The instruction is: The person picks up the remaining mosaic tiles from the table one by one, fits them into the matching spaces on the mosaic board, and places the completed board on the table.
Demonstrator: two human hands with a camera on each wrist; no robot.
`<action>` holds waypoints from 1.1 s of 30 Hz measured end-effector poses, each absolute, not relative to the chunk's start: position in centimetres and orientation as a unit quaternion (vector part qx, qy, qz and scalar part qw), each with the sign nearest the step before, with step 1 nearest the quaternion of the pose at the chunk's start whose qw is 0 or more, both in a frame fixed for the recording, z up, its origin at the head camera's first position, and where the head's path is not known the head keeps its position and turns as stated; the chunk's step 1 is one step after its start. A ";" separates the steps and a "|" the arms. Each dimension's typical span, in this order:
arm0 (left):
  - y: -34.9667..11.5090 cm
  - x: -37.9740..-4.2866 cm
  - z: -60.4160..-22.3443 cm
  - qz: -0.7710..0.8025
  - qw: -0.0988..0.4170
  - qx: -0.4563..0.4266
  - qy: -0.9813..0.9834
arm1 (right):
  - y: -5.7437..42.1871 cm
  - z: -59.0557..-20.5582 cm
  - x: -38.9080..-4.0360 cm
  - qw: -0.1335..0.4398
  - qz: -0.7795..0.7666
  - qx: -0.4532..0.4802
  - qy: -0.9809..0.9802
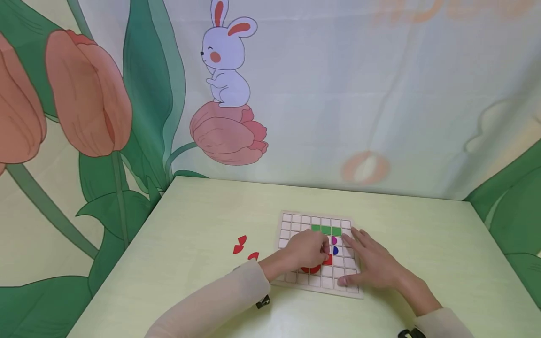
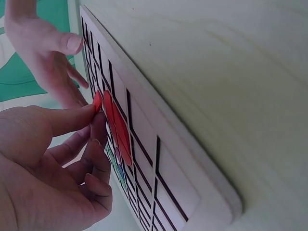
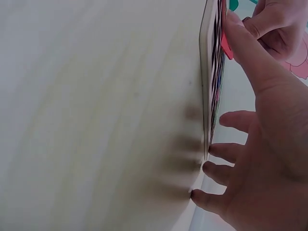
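A white grid board [image 1: 351, 288] of square cells lies flat on the table. Over its middle, my left hand [image 1: 305, 249] pinches a small red piece [image 2: 97, 102] between thumb and forefinger, close to the cells. Beside those fingertips, red pieces with rounded edges [image 2: 118, 127] lie together on the board. Farther up the grid are a green strip [image 1: 326, 230], a magenta half-round piece [image 1: 334, 240] and a blue one [image 1: 336, 250]. My right hand [image 1: 378, 264] is spread with straight fingers along the board's right edge, its thumb over the lower right cells.
Left of the board, three loose red pieces lie on the pale table: one wedge [image 1: 242, 240], another just below it [image 1: 238, 249], and a third [image 1: 253, 256] near the left sleeve. A printed curtain [image 1: 296, 94] with tulips and a rabbit hangs behind the table.
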State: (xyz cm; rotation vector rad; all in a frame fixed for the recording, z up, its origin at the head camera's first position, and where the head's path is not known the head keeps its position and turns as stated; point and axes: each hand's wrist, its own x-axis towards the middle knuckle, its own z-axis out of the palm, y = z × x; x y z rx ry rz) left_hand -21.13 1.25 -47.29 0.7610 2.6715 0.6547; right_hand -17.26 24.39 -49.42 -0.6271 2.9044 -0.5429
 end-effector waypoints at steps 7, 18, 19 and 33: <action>1.4 -21.0 -47.1 0.219 0.139 0.264 0.929 | 24.1 -49.5 -17.5 0.071 -0.157 -0.209 0.963; 1.8 -20.8 -47.9 0.206 0.125 0.265 0.934 | 24.1 -49.7 -17.3 0.072 -0.162 -0.207 0.962; 1.8 -20.8 -47.9 0.206 0.124 0.266 0.933 | 24.1 -49.6 -17.3 0.071 -0.164 -0.207 0.962; 1.7 -20.8 -48.2 0.207 0.111 0.293 0.927 | 24.1 -49.6 -17.2 0.067 -0.163 -0.211 0.961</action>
